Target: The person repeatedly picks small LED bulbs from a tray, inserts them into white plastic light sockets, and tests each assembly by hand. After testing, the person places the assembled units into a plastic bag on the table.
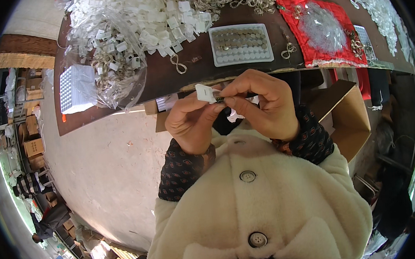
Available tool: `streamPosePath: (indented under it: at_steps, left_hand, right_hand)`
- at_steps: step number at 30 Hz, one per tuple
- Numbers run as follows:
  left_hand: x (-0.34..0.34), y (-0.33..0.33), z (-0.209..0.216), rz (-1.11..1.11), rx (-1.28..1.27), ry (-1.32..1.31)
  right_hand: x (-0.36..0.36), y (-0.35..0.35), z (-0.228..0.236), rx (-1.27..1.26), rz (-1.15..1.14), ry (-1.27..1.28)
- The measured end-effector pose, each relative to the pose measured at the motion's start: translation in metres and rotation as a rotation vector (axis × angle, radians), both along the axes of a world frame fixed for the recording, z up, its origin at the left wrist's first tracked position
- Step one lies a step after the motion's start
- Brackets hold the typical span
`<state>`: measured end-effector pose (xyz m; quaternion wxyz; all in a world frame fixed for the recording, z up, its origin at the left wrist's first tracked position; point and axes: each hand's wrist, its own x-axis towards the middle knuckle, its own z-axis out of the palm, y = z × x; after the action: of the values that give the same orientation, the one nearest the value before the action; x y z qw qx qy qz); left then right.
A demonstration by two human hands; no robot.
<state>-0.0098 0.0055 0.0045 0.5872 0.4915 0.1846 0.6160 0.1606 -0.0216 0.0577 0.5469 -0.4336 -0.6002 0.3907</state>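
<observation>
Head view: from where I stand, the left hand (pixel 190 123) has its grip clamped on a small white plastic piece (pixel 205 93), thumb and fingertips at its lower edge, held before the cream coat (pixel 289 196), near the front edge of the counter (pixel 165 80). The right hand (pixel 265 101) has thumb and forefinger pinched together at the piece's right end, apparently on a small dark part (pixel 219 99), mostly covered by the fingers. To do this well, I'd say, the left grip should be steady but light, so the thin plastic doesn't bend, leaving the fine work to the right fingertips. Tilting the wrists slightly would uncover the joint. Working over the counter would be safer, too: anything slipping would land near the disc tray (pixel 241 63), not on the floor (pixel 113 160).
</observation>
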Motion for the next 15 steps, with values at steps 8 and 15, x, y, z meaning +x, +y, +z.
streamPosePath:
  at_steps: [8, 15]
  left_hand:
    - [-0.001, 0.000, -0.004, 0.066, 0.063, 0.009]
    - [0.008, -0.007, -0.006, 0.110, -0.109, -0.100]
  right_hand:
    - [-0.002, -0.003, 0.000, 0.036, -0.001, -0.051]
    - [-0.014, -0.002, -0.012, 0.166, -0.118, -0.160]
